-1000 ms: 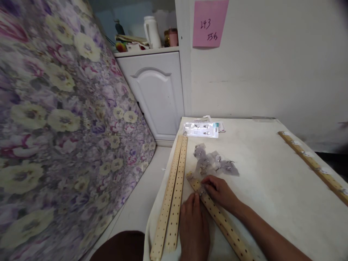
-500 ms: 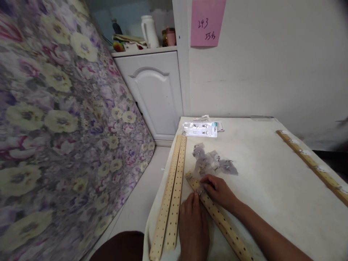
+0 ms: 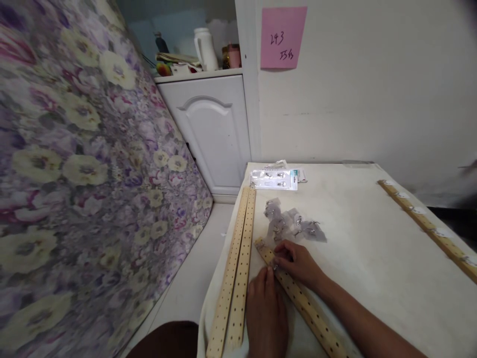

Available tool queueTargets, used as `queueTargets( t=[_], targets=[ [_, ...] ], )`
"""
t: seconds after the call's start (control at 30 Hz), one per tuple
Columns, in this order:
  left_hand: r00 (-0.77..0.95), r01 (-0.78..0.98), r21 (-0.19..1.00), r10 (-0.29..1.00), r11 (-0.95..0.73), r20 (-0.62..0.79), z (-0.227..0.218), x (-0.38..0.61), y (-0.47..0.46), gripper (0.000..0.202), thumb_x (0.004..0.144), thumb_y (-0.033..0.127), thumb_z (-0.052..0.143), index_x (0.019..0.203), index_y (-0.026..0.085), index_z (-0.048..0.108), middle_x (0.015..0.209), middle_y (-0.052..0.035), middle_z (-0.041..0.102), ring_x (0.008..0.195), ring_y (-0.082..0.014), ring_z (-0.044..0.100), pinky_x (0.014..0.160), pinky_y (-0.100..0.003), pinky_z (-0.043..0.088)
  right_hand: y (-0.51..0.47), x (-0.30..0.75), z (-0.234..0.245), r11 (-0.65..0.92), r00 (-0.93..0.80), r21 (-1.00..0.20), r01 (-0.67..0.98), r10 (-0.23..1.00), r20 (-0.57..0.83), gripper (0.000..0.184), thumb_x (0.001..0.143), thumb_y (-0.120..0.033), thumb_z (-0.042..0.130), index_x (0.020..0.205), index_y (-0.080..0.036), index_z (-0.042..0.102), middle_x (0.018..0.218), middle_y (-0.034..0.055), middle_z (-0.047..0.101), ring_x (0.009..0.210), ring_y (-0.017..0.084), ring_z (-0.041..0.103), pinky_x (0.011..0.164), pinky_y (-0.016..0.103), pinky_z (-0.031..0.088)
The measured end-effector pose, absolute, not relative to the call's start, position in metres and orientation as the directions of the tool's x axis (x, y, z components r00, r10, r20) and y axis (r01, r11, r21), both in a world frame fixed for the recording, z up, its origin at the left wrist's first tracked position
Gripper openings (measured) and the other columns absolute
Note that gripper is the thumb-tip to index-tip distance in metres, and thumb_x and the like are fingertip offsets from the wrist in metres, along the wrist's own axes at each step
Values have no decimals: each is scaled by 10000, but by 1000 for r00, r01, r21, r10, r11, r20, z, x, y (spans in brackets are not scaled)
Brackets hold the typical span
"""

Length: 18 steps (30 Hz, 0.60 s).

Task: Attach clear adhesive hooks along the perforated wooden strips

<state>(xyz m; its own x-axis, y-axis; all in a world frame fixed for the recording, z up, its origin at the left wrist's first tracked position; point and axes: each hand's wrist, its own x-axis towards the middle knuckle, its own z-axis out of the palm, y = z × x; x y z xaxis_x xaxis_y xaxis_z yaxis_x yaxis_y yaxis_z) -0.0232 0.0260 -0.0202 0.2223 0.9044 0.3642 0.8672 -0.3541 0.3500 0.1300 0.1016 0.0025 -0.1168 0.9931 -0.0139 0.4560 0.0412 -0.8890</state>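
Observation:
A wooden strip with rows of holes [image 3: 309, 311] lies slanted on the white table [image 3: 365, 248]. My right hand [image 3: 298, 263] rests on its far end, fingers curled and pinched on a small clear piece I cannot make out. My left hand [image 3: 266, 311] lies flat beside the strip, its fingertips touching the strip right by the right hand. A heap of small clear hooks with metal parts [image 3: 292, 224] lies just beyond my right hand.
Two more holed wooden strips [image 3: 234, 278] lie side by side along the table's left edge. A clear hook packet [image 3: 275, 179] sits at the far edge. Another strip with white pads [image 3: 428, 226] lies at the right. A floral mattress [image 3: 74, 174] leans at the left, with a white cabinet [image 3: 210, 129] behind.
The view has shifted slightly. Both hands stay on the slanted strip, with only small finger movement at its far end.

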Motion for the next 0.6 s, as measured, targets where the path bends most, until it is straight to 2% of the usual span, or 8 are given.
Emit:
queueTargets(
  t=[0.2, 0.4, 0.6],
  targets=[
    [211, 854, 383, 908, -351, 361, -20, -26, 26, 438, 853, 180, 438, 1288, 138, 480, 1246, -147, 543, 1125, -276, 513, 950, -473, 449, 104, 130, 0, 53, -129, -919, 391, 992, 2, 122, 717, -279, 641, 790, -183, 623, 666, -29, 606, 621, 134, 526, 571, 228, 393],
    [179, 835, 429, 907, -345, 381, -26, -27, 26, 469, 842, 175, 441, 1310, 144, 459, 1266, -145, 531, 1169, -272, 486, 983, -470, 418, 99, 132, 8, 133, -137, -899, 418, 987, 82, 153, 731, -297, 646, 825, -179, 669, 721, -14, 626, 647, 141, 532, 600, 241, 400],
    [173, 807, 464, 898, -365, 406, -24, -27, 26, 466, 830, 148, 433, 1295, 123, 454, 1244, -151, 535, 1165, -266, 483, 985, -477, 419, 94, 135, 7, 200, -111, -866, 458, 980, 167, 268, 779, -302, 583, 1003, -173, 653, 809, 9, 661, 601, 132, 528, 602, 257, 428]
  ],
)
